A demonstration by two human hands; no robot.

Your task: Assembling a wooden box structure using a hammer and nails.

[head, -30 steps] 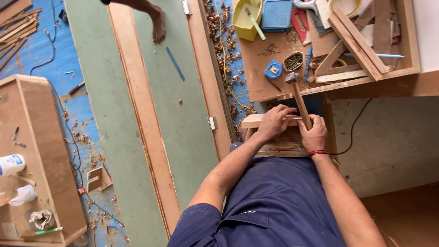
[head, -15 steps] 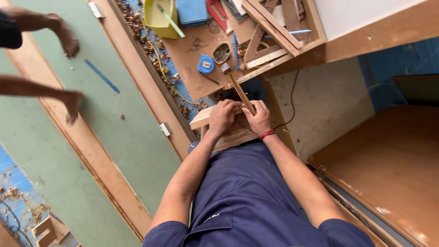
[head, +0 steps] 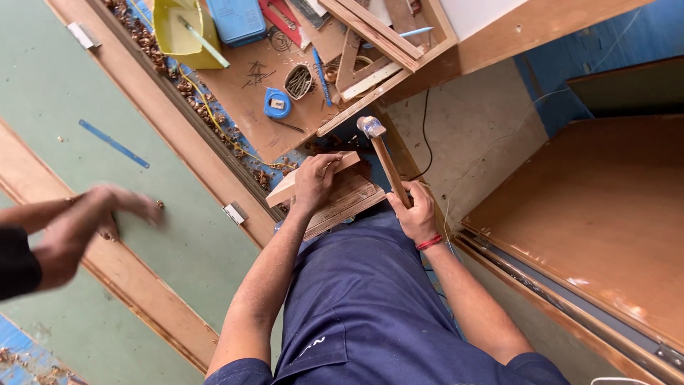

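Hammer raised in my right hand, left hand pinning a wood block.

My right hand (head: pixel 415 211) is clamped around the wooden handle of a metal-headed hammer (head: pixel 383 158), whose head points up and away from me, above the work. My left hand (head: pixel 314 180) presses flat-fingered on a pale rectangular wooden block (head: pixel 288 190) that lies on a stack of grooved wooden strips (head: pixel 349 202) just in front of my navy-blue trousers (head: pixel 370 306). The two hands are apart, with the stack between them. Beyond them a brown plywood board (head: pixel 242 107) carries a small round blue tape measure (head: pixel 276 104), a yellow plastic tray (head: pixel 178 32) and a blue plastic box (head: pixel 239 20). At the left edge another person's blurred hand (head: pixel 89 221) hovers over a long wooden batten (head: pixel 135 292) on the green floor.
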